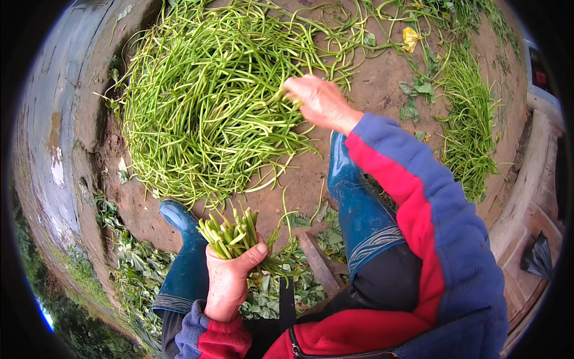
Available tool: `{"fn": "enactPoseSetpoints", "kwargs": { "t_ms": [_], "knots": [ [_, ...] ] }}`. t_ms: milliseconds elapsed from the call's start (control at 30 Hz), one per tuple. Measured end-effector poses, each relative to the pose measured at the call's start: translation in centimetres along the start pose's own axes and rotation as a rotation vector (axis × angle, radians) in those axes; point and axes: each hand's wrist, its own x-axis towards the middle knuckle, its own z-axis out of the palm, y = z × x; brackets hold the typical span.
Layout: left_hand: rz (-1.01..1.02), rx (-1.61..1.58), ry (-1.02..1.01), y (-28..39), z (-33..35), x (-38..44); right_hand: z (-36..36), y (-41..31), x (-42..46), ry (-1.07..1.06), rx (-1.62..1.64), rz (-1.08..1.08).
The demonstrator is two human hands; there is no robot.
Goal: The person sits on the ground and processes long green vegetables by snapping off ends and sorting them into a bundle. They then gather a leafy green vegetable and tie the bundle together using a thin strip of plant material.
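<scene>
In my left hand (233, 269) is an upright bundle of green leaf stalks (231, 233), its cut ends pointing up and away from me. Thin stalk tips hang below the thumb. A large heap of long, bare green stalks (210, 103) lies on the ground before me. At the heap's right edge, my right hand (316, 98) is blurred by motion, its fingers curled around pale green stalks; how many it pinches cannot be told.
Blue rubber boots (343, 166) flank the bundle. Stripped leaves (273, 291) litter the ground below me, around a wooden piece (320, 264). A second pile of green stalks (468, 116) lies at right, near a yellow leaf (410, 39). Wet paving (54, 121) runs along the left, past a raised edge.
</scene>
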Motion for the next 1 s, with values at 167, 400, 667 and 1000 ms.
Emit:
{"fn": "enactPoseSetpoints", "kwargs": {
  "t_ms": [167,400,667,1000],
  "knots": [
    [-0.012,0.004,-0.019,-0.1,-0.2,0.1,-1.6,2.5,1.4,0.07,0.076,0.214],
    [-0.001,-0.01,0.026,0.2,0.1,-0.1,0.0,2.2,3.4,0.052,0.226,0.263],
    [-0.023,-0.008,0.017,-0.1,-0.4,-0.1,1.7,3.6,4.0,0.024,0.137,0.595],
    [-0.033,-0.02,-0.025,-0.3,-0.7,-0.3,3.1,2.7,2.0,-0.065,1.061,0.885]
  ]
}}
